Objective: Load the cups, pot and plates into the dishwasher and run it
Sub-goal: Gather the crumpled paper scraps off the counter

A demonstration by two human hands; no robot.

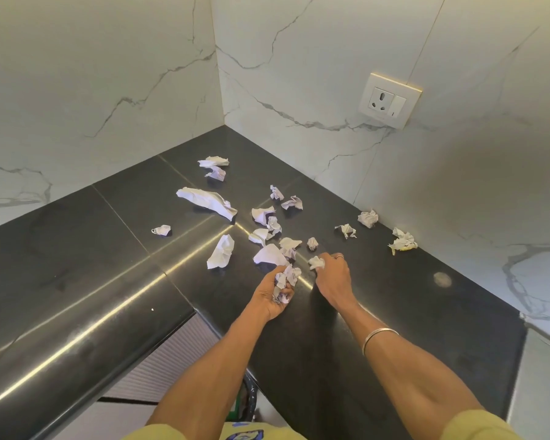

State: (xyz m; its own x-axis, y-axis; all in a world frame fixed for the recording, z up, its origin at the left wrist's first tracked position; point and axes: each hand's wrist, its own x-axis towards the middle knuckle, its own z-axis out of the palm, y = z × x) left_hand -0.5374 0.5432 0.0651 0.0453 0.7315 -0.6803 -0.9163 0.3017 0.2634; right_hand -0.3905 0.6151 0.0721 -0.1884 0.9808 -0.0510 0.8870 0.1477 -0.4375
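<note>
The left hand (272, 295) gripped a wad of crumpled paper (285, 282), and the right hand (332, 274) pinched a small white scrap (316, 262). More crumpled scraps (208, 201) lay scattered across the black counter (77, 265).

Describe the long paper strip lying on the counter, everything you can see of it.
The long strip is white paper, creased and loosely twisted, not balled like most scraps near it. It lies flat on the black counter, slanting from its upper left end down to a crumpled, bunched right end. It sits left of the main scatter, beyond both hands. Nothing touches it but the counter; neither hand reaches it.
</note>
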